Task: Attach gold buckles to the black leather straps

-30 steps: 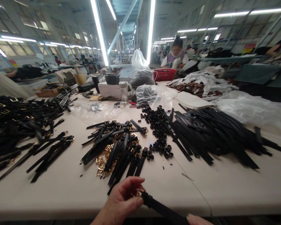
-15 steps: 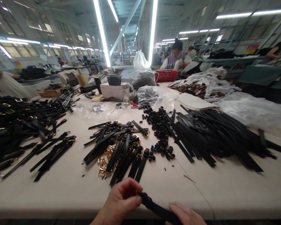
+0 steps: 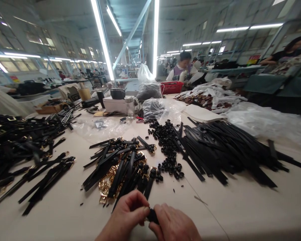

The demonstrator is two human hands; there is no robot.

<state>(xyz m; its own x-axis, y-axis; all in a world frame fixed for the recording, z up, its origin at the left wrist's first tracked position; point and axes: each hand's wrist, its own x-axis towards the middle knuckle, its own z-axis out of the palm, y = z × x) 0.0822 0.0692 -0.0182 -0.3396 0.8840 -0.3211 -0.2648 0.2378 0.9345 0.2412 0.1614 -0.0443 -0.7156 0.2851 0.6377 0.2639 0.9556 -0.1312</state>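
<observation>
A black strap end sits at 6 o'clock on the tabletop, pinched between the closed fingers of the left hand and right hand. At 12 o'clock lie flat black straps over shiny gold buckles; small black loops and long matte strips spread toward 2 o'clock.

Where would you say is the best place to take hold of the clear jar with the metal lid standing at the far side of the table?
Grip the clear jar around its glass body, below the lid, coming from the near side. It stands upright and that side looks open, while a white box sits close on its left.
</observation>
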